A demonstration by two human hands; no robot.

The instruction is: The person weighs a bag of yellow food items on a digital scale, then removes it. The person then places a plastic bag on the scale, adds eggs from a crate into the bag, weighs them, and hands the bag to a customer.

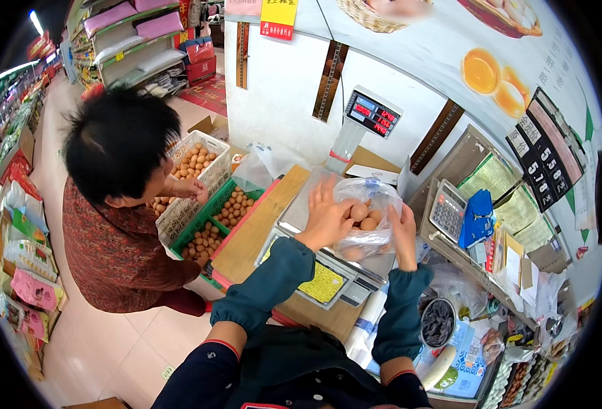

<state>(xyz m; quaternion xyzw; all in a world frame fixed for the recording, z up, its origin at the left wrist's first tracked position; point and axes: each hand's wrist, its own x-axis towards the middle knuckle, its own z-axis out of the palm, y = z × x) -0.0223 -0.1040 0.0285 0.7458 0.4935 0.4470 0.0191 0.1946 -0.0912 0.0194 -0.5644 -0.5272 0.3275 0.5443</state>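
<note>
A clear plastic bag [364, 237] with several brown eggs [360, 212] in it rests on the metal pan of a digital scale [301, 204]. My left hand [326, 212] is at the bag's left side, palm spread and fingers pointing up, with the thumb side by the eggs; whether it grips the plastic is unclear. My right hand [404, 235] holds the right edge of the bag. The scale's display [372, 112] stands on a post behind the pan and shows lit red digits.
At left, a person [122, 204] leans over a white crate [221, 148] and green baskets [255, 193] of eggs. A wooden board [260, 225] adjoins the scale. At right are a shelf with a calculator [449, 209] and a bowl of dark plastic bags [438, 322].
</note>
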